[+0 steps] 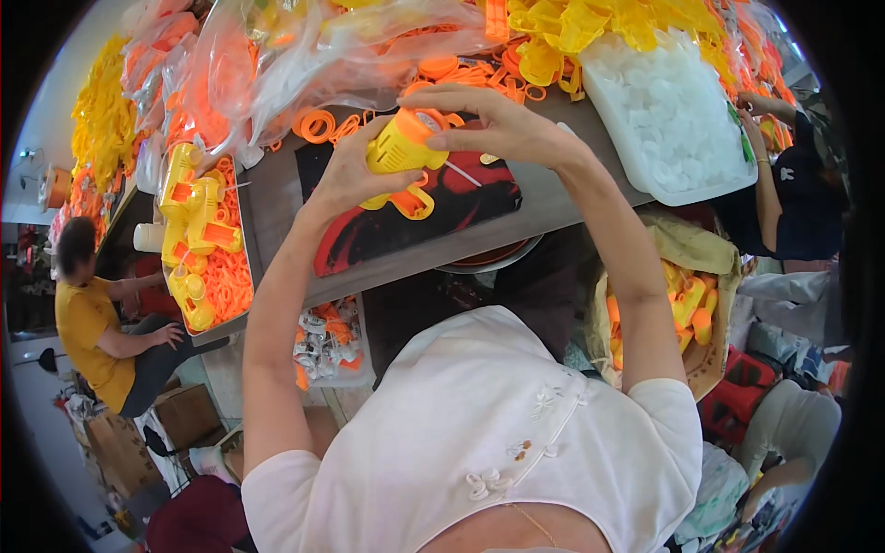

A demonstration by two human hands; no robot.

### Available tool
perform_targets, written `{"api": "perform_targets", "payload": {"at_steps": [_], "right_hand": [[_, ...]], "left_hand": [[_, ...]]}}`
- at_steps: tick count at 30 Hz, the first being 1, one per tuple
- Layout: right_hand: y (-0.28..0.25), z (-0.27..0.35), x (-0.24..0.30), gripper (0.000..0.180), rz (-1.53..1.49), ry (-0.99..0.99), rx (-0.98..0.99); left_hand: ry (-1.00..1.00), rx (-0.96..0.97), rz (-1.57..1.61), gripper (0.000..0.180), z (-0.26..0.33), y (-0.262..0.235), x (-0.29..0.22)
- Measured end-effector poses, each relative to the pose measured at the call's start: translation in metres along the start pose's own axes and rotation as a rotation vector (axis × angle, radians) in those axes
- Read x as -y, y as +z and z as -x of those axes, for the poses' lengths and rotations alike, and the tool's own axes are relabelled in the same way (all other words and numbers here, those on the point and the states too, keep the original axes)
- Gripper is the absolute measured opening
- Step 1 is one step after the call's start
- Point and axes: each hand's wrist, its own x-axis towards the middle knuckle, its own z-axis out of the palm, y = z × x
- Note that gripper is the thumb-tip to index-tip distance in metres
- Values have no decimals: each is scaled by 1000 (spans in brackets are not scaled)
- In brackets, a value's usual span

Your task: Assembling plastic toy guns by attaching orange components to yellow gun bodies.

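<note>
Above the dark red-patterned mat (369, 241) I hold a yellow plastic toy gun (398, 146) with slots in its side and orange parts. My left hand (343, 175) wraps round its body from the left. From the right, my right hand (493, 124) reaches over the orange end, fingers curled over the top and thumb against the side. Below my hands are a yellow handle with an orange piece (410, 203); whether it belongs to the held toy I cannot tell. A thin white stick (464, 174) juts out to the right of the toy.
On the left stands a tray (251, 267) of yellow toy bodies and orange pieces. Orange rings (315, 125) and clear plastic bags (323, 64) line the back. A white bin (682, 195) of translucent caps stands right, above a sack (678, 241) of yellow-orange parts. Other people sit on both sides.
</note>
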Motion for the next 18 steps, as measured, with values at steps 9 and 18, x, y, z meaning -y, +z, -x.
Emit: {"api": "perform_targets", "payload": {"at_steps": [9,18], "right_hand": [[13,37,21,52,-940,339,-463],[5,38,40,51,-517,316,-304]], "left_hand": [[-14,-108,464,64,17,3,17],[-25,-62,128,66,13,14,-36]]}}
